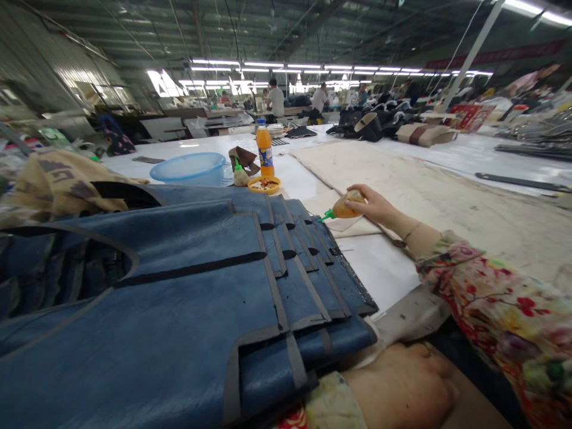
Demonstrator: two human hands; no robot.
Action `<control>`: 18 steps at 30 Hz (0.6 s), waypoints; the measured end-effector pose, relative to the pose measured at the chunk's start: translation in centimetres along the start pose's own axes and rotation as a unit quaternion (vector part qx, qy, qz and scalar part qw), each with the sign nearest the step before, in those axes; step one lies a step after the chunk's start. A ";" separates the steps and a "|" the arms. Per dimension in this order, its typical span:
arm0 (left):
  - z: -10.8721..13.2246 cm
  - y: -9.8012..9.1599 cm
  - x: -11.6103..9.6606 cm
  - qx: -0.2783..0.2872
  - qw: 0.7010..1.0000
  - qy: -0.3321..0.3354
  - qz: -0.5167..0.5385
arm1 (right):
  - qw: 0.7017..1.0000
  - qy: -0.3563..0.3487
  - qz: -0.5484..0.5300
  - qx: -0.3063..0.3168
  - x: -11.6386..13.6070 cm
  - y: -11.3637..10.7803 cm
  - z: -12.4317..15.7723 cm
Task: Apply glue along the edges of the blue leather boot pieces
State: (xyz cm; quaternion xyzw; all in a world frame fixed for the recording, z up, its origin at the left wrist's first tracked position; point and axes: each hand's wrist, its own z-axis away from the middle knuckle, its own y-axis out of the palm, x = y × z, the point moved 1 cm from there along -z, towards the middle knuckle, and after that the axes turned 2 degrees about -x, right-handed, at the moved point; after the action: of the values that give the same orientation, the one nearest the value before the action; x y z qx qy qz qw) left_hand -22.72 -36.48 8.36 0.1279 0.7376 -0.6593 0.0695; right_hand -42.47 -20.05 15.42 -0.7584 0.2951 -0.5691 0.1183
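A stack of blue leather pieces (187,298) with dark edge strips lies in front of me on the white table (384,268). My right hand (375,205) is closed round a small glue bottle (346,208) with a green nozzle, which points at the far right edge of the stack. My left hand (402,387) rests at the stack's near right corner, fingers curled under; what they hold, if anything, is hidden.
A blue plastic bowl (190,168), an orange drink bottle (265,154), a second glue bottle (240,176) and a small yellow dish (264,185) stand behind the stack. A beige mat (424,190) covers the table to the right. People work at far tables.
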 end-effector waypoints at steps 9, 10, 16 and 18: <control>-0.4 1.3 0.2 -0.024 1.000 0.001 -0.013 | 0.987 0.112 -0.079 0.085 0.5 -3.4 5.1; -0.5 1.3 0.2 -0.022 1.000 0.001 -0.014 | 0.985 0.116 -0.100 0.078 0.6 -3.4 5.9; -0.5 1.3 0.2 -0.019 0.999 0.000 -0.029 | 0.984 0.085 -0.136 0.080 1.2 -2.7 8.6; -0.5 1.3 0.2 -0.018 1.000 0.000 -0.026 | 0.984 0.085 -0.136 0.080 1.2 -2.6 9.0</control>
State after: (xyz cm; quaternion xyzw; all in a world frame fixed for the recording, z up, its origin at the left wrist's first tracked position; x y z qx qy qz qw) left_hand -22.56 -35.87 7.13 0.1076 0.7523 -0.6476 0.0551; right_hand -33.08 -20.08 14.75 -0.7283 0.1518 -0.6640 0.0750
